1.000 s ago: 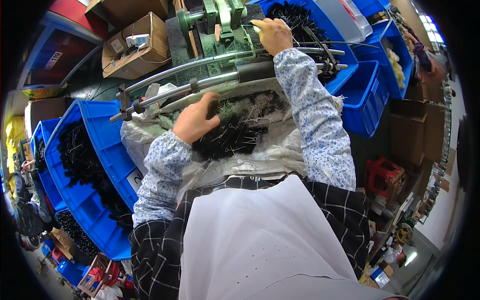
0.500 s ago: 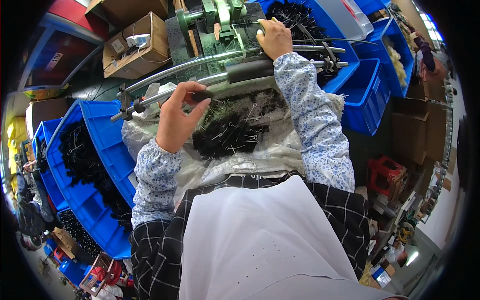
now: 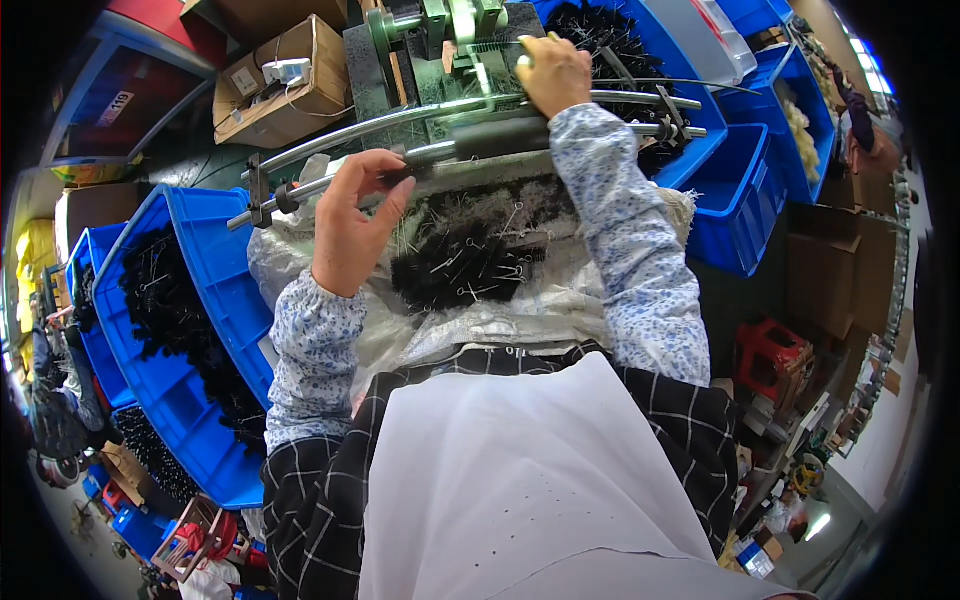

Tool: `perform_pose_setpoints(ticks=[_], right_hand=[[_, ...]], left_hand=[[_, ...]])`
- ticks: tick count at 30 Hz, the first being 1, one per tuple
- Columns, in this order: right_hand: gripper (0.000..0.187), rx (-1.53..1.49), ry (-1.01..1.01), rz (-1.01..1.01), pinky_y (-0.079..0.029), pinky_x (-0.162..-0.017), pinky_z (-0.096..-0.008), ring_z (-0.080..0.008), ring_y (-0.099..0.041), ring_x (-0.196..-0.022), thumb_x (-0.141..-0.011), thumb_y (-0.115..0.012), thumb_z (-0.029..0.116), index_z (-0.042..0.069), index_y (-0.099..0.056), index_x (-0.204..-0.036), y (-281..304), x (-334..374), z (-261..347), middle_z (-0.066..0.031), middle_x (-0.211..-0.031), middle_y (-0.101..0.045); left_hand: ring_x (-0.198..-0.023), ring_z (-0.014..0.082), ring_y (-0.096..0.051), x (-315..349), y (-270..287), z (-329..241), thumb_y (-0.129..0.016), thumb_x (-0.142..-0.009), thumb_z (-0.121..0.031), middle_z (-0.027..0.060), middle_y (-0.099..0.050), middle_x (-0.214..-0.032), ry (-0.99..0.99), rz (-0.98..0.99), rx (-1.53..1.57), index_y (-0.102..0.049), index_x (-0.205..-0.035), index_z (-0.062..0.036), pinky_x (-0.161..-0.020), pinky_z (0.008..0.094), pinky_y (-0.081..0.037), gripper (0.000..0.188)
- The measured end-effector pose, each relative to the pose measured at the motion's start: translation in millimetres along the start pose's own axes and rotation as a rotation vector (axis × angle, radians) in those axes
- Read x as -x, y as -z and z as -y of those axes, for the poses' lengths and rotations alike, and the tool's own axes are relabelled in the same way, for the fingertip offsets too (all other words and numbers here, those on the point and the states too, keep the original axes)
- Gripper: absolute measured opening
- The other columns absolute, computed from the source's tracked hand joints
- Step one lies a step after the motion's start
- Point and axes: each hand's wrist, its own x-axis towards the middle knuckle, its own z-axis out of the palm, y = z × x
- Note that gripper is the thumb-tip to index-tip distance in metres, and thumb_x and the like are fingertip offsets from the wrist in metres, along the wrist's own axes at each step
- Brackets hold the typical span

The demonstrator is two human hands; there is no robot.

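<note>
At the green machine, my right hand is closed, thumb and forefinger pinching the end of a thin wire brush that runs into the machine. My left hand is raised near the metal rails, its fingers curled round a small black brush, mostly hidden by the fingers. Below and between my hands, a pile of black wire brushes with looped wire ends lies on a whitish plastic sheet over my lap.
Two curved metal rails with a dark sleeve cross in front of me. Blue bins of black brushes stand at the left and far right. An open cardboard box is at the back left; a red stool sits at the right.
My left hand has lifted slightly away from the brush pile, toward the rails, with the black brush. My right hand stays at the machine. The whole view has shifted a little.
</note>
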Motion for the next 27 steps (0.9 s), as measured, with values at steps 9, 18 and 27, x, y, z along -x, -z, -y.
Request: perform_pose_setpoints(ticks=[9,18,27], right_hand=[[0.018,-0.021,0.008,0.235,-0.049,-0.072,-0.0411,-0.0277,-0.062,-0.080,-0.081,-0.056,0.031,0.019,-0.068,-0.087,4,-28,-56,-0.0068,-0.081,-0.065],[0.022,-0.263,-0.039,0.257,-0.051,-0.069,-0.0372,-0.0267,-0.063,-0.080,-0.082,-0.058,0.023,0.012,-0.063,-0.099,100,13,6,-0.0095,-0.085,-0.064],[0.022,-0.263,-0.061,0.290,-0.050,-0.065,-0.0336,-0.0238,-0.062,-0.074,-0.081,-0.059,0.010,0.011,-0.063,-0.102,79,30,40,-0.0073,-0.087,-0.064]], left_hand=[[-0.087,0.0104,-0.059,-11,-13,-5,-0.063,-0.082,-0.001,0.0060,-0.060,-0.101,0.007,0.077,0.023,-0.053,-0.100,-0.0008,-0.077,0.0235,-0.047,0.020],[-0.085,0.0144,-0.061,-21,-48,12,-0.064,-0.078,0.002,0.0092,-0.059,-0.100,-0.130,-0.050,0.128,-0.054,-0.097,0.0003,-0.075,0.0255,-0.049,0.022],[-0.081,0.0180,-0.062,15,-23,19,-0.062,-0.083,-0.008,0.0099,-0.060,-0.088,0.118,-0.052,-0.111,-0.046,-0.109,-0.0026,-0.072,0.0277,-0.048,0.031]])
